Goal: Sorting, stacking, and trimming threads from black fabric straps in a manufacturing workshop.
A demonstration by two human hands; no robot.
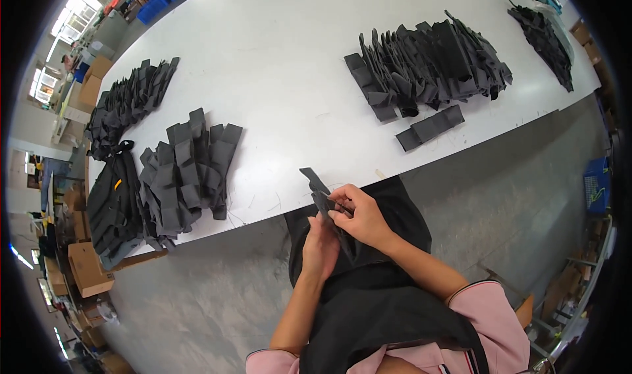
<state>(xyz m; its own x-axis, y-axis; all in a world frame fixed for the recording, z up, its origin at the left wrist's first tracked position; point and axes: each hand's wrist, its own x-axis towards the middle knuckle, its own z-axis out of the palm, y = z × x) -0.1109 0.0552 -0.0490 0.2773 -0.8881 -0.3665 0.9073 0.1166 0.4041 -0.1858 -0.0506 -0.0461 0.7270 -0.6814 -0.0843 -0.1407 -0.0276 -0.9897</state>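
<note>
A dark grey fabric strip [321, 201], folded and layered, is held up over my lap at the table's front edge. My left hand [320, 248] is closed on its lower part, the thumb pressed to the cloth. On the strip's right side, my right hand [361, 216] pinches at its edge with thumb and fingertips. Whether a thread or small tool sits in that pinch is too small to tell. The strip's upper end tilts to the left over the white tabletop [283, 111].
Heaps of similar strips lie at the left [187, 170], far left [135, 101] and back right [434, 65]. One single strip [430, 128] lies near the right front edge. A black bag-like item [113, 206] sits at the left edge. Cardboard boxes [89, 269] stand beyond; a blue crate [596, 185] is at right.
</note>
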